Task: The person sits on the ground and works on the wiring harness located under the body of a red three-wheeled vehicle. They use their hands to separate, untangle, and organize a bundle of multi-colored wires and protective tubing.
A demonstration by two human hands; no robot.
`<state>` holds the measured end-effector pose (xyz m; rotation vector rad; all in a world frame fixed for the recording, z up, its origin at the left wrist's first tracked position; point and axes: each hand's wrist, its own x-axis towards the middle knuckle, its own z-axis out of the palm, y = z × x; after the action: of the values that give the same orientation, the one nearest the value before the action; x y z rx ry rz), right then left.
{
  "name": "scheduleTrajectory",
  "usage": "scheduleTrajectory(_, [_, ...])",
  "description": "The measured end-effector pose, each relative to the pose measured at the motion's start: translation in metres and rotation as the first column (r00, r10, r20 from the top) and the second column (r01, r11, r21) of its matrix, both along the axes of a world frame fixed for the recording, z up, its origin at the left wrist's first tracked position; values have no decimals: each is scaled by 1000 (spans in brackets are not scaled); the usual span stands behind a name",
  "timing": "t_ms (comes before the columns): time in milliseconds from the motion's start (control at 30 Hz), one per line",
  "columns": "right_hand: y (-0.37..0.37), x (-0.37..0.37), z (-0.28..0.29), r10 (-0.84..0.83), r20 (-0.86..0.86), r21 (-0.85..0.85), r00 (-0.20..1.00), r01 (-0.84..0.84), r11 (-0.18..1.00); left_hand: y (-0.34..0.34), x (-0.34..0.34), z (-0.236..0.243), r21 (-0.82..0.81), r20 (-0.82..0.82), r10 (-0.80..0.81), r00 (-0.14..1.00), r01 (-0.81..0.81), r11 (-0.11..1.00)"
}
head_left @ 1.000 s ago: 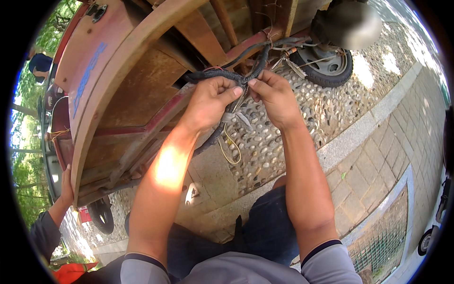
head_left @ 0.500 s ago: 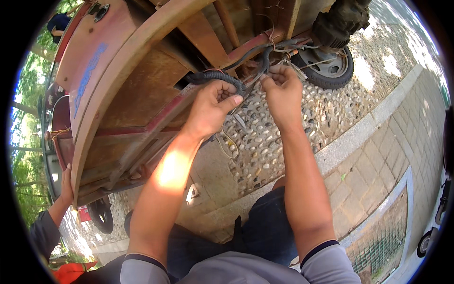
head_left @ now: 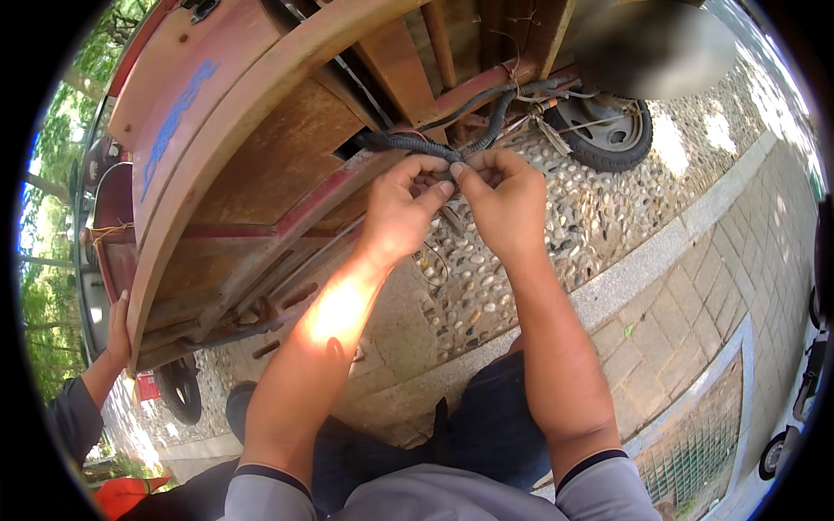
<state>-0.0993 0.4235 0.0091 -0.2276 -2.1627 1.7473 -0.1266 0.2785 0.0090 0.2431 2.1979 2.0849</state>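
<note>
Both my hands are raised side by side below the tipped-up rusty metal body of a vehicle (head_left: 261,165). A black corrugated cable sleeve (head_left: 408,141) and a thicker black cable bundle (head_left: 501,119) meet at my fingertips. My left hand (head_left: 403,201) is closed, its thumb and fingers pinching the cable sleeve near its end. Close beside it, my right hand (head_left: 506,198) pinches the cable bundle where the two come together. My fingers cover the exact spot they grip. A thin loose wire (head_left: 441,265) hangs below.
Another person's hand (head_left: 120,334) holds the body's edge at far left. A spoked wheel (head_left: 604,133) lies beyond my right hand, under a blurred dark round shape (head_left: 656,48). Below are pebbled ground (head_left: 486,295), a stone kerb (head_left: 634,252) and paving (head_left: 695,286).
My right hand has moved left and slightly down, bringing the cable bundle against the sleeve in my left hand. A blurred round shape now covers the upper right.
</note>
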Motion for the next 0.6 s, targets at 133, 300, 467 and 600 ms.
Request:
scheduleTrajectory(133, [-2, -4, -2, 25, -187, 151, 982, 3, 989, 3, -3, 16, 70, 190, 33, 981, -47, 996])
scheduleTrajectory(300, [-4, -6, 6, 127, -495, 448, 859, 127, 885, 17, -19, 30, -21, 277, 134, 951, -133, 991])
scheduleTrajectory(467, [9, 0, 2, 244, -538, 530, 807, 98, 843, 3, -23, 26, 167, 396, -84, 914, 18, 986])
scheduleTrajectory(600, [14, 11, -6, 209, -394, 389, 895, -44, 920, -6, -22, 18, 197, 360, -131, 924, 62, 979])
